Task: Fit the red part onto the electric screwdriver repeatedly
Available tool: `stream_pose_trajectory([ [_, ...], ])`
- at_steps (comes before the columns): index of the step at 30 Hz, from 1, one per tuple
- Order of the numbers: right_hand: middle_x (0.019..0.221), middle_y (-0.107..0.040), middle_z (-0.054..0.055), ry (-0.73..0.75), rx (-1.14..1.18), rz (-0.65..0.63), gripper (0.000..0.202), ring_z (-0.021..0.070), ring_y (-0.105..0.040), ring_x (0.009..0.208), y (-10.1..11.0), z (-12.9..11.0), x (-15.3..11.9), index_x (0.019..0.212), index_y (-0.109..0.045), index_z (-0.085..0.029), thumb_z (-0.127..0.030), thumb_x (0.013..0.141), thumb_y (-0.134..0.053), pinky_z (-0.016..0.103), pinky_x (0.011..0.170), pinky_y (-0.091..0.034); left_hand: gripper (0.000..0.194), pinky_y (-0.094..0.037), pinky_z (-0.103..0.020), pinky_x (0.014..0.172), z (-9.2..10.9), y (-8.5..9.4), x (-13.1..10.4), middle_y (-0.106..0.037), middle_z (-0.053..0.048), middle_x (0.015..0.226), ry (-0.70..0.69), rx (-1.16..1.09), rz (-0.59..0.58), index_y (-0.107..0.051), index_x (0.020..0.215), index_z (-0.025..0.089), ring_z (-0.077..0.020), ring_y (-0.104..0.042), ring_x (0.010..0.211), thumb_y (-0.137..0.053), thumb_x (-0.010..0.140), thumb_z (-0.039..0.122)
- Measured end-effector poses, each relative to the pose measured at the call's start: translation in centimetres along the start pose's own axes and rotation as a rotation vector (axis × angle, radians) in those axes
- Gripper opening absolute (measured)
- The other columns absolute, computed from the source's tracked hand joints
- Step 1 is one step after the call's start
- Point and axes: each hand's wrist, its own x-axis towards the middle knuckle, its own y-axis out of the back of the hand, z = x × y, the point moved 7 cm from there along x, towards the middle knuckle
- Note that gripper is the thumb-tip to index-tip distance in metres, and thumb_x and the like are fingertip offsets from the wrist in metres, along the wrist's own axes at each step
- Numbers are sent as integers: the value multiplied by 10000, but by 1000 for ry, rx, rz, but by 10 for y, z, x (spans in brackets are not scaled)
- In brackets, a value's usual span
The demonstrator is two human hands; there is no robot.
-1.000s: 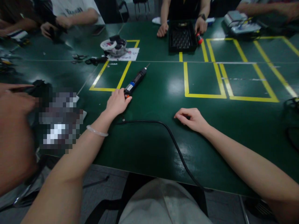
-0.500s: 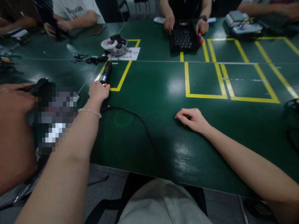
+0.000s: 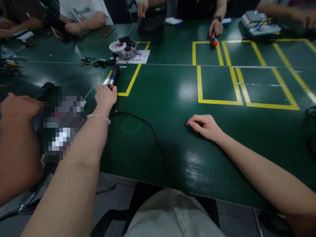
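One blue-banded screwdriver [image 3: 114,76], one pale bangle [image 3: 100,117], one wristwatch [image 3: 218,18]

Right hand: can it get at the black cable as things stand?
Looks like yes: the right hand is curled, apparently holding nothing, and only green tabletop shows between it and the black cable.

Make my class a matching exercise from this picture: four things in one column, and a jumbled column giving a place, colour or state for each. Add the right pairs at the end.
Things
1. Left hand
2. Right hand
3. Cable
4. Bracelet

Places, colours and states
A. Black, running across the green tabletop to its near edge
B. Pale, around the left wrist
C. Holding the dark tool with a blue band
D. On the tabletop, fingers curled, nothing visible in it

Right pairs
1-C, 2-D, 3-A, 4-B
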Motion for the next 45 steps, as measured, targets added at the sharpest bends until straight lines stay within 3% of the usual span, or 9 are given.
stream_pose_trajectory([
  [4,576,-595,-19,6,3,2,257,103,-526,521,-1,-1,1,812,-689,-165,-321,962,-550,228,530,-363,794,-393,-453,930,3,2,-6,-491,-189,1357,10,-10,37,-437,1367,-34,-304,-450,1199,-34,1091,592],
  [11,578,-594,-23,14,-2,3,245,97,-514,510,-2,0,0,812,-693,-164,-304,954,-549,224,522,-357,640,-430,-537,964,24,5,-37,-534,-279,1339,-40,-59,63,-521,1367,13,-426,-504,1251,-184,1086,478],
  [18,583,-598,-22,21,-3,20,240,99,-521,518,-1,-2,-1,812,-698,-162,-292,953,-555,229,530,-359,574,-505,-486,893,71,16,-99,-604,-238,1241,-221,-56,31,-580,1332,85,-402,-587,1122,-226,1088,464],
  [27,587,-570,-29,-3,27,0,238,90,-487,512,-6,0,-1,817,-687,-157,-317,952,-573,230,518,-349,422,-513,-382,852,153,29,-186,-619,-143,1228,-596,-58,20,-548,1386,131,-302,-585,1067,-362,1111,391],
  [31,590,-526,-54,-20,68,8,190,87,-475,504,-8,2,-1,960,-679,-167,-332,957,-585,226,526,-363,385,-490,-355,875,185,29,-216,-619,-125,1231,-712,-44,35,-539,1379,131,-273,-577,1061,-432,1106,381],
  [36,636,-542,-62,-47,138,33,262,96,-515,528,-10,3,0,1175,-610,-190,-340,960,-601,224,551,-404,373,-486,-344,841,216,29,-245,-623,-111,1209,-822,-64,15,-536,1343,142,-256,-583,1047,-455,1101,414],
  [41,572,-497,-81,-90,180,38,215,83,-474,481,-11,2,0,1035,-611,-191,-382,942,-642,218,503,-365,389,-481,-356,899,234,30,-260,-606,-125,1245,-912,-79,-67,-505,1366,126,-260,-574,1094,-480,1092,401],
  [45,529,-494,-90,-200,385,15,302,79,-467,406,-13,9,1,911,-549,-199,-478,914,-668,209,424,-332,558,-493,-363,920,234,32,-261,-598,-131,1265,-948,-139,-92,-488,1390,109,-266,-565,1111,-524,1047,547],
])
